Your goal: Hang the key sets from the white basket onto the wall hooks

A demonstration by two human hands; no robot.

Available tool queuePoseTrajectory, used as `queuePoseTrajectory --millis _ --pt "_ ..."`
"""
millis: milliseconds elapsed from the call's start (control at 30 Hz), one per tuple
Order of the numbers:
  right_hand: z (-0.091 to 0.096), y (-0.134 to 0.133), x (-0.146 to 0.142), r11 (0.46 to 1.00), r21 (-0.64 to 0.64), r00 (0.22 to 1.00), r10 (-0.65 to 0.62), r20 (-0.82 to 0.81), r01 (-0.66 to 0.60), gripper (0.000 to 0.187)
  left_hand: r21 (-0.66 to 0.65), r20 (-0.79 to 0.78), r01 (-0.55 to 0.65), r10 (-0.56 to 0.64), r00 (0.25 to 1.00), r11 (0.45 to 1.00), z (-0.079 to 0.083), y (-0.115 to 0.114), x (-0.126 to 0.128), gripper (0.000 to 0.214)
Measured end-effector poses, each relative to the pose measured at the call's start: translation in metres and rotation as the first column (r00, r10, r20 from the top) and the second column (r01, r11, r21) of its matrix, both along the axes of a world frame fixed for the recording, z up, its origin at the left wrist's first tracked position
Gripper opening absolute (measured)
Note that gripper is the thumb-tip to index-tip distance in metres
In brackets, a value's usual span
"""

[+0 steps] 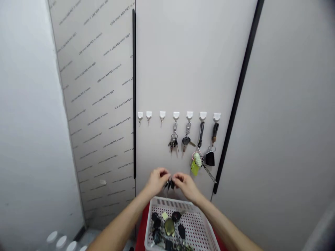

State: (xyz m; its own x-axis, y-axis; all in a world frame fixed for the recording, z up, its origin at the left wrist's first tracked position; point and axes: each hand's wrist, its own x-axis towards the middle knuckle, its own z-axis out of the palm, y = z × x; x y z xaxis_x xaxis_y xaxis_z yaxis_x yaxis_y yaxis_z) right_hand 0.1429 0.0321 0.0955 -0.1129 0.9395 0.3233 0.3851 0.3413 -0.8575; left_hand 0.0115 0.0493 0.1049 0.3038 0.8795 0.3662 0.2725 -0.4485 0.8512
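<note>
Between my two hands, just above the far rim of a white plastic basket [167, 202], hangs a small bunch of keys [169, 184]. My left hand [157, 179] pinches it from the left, fingertips closed. From the other side my right hand [184, 184] also grips the bunch with thumb and fingers together. The ring is mostly hidden by the fingers. Inside the basket lie several dark key fobs and keys, with a rounded olive-coloured piece [169, 227] among them.
White hooks line the cabinet door. The left three, such as one hook [162, 115], hold nothing; the others carry key bunches [173, 140], a green keychain [195, 165] and a black fob [209, 158]. Black handle strips [134, 94] flank the door. White bottle caps [61, 241] show lower left.
</note>
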Motion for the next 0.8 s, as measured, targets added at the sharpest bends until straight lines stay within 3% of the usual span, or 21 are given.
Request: queuePoseTrajectory --millis 133,200,333,433,567,667,800 --pt "0.058 0.022 -0.013 0.974 0.209 0.994 -0.100 0.041 0.089 0.017 0.015 0.293 0.094 -0.095 0.951 0.995 0.034 0.016 -0.004 0.022" --pt "0.088 0.035 -0.020 0.941 0.313 0.982 -0.165 0.090 0.129 0.017 0.025 0.343 0.066 -0.071 0.937 0.997 0.055 0.027 -0.005 0.022" --pt "0.137 0.061 -0.037 0.874 0.419 0.933 -0.330 0.143 0.245 0.017 0.064 0.316 -0.169 0.140 0.938 0.984 0.097 0.054 -0.008 0.025" --pt "0.161 0.076 -0.047 0.817 0.459 0.888 -0.444 0.117 0.349 0.019 0.164 0.235 -0.370 0.328 0.915 0.914 0.124 0.071 -0.010 0.027" --pt "0.176 0.088 -0.055 0.744 0.499 0.804 -0.577 0.143 0.445 0.021 0.279 0.088 -0.520 0.518 0.851 0.807 0.147 0.079 -0.008 0.025" --pt "0.175 0.091 -0.056 0.738 0.504 0.754 -0.615 0.232 0.448 0.021 0.248 -0.033 -0.492 0.515 0.857 0.835 0.149 0.080 -0.006 0.024" --pt "0.161 0.079 -0.049 0.760 0.552 0.753 -0.574 0.321 0.345 0.023 0.144 -0.059 -0.413 0.425 0.903 0.899 0.127 0.079 -0.009 0.030"
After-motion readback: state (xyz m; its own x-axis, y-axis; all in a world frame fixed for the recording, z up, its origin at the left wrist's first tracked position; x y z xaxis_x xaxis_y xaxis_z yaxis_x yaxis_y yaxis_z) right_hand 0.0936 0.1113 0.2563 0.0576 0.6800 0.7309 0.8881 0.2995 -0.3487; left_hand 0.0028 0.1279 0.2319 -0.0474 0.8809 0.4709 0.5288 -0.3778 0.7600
